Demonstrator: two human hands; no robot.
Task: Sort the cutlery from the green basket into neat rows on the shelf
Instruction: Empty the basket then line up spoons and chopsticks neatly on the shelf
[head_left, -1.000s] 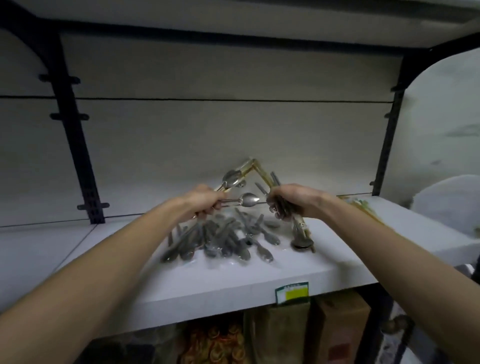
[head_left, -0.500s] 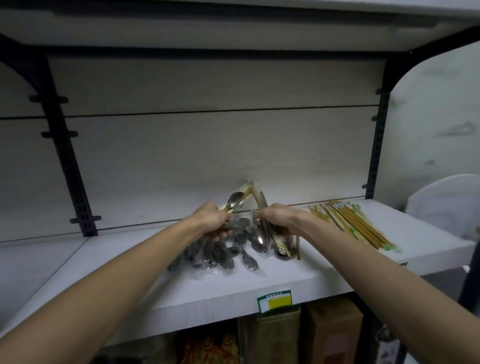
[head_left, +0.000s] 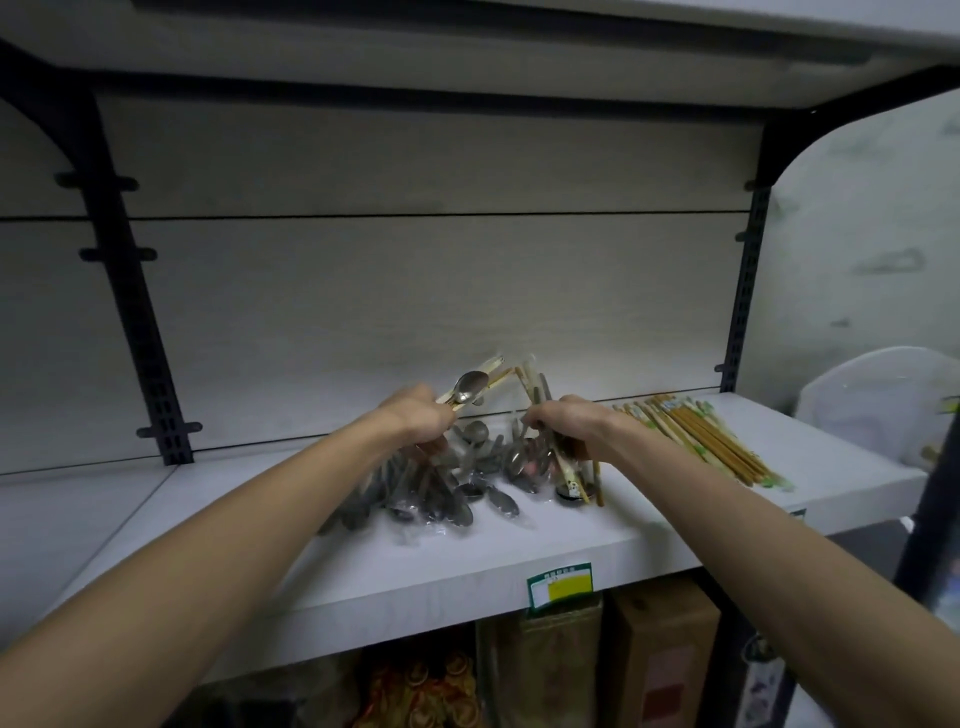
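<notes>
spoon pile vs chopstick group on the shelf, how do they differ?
The spoon pile is grey metal; the chopstick group is tan wood. The spoon pile is jumbled and overlapping; the chopstick group lies roughly parallel. The spoon pile sits under both hands; the chopstick group lies untouched to the right. Both rest on the white shelf.

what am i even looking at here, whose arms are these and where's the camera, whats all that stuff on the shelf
There is no machine here. The camera sits on a person's head and looks forward and down, so the two bare arms reaching in are that person's own. The left hand grips a spoon set with pale sticks, raised above the shelf. The right hand grips another bundle of cutlery standing steeply. Below both hands lies a loose pile of wrapped spoons. To the right, apart from the pile, chopsticks lie side by side. A green and yellow price tag hangs on the shelf's front edge.
</notes>
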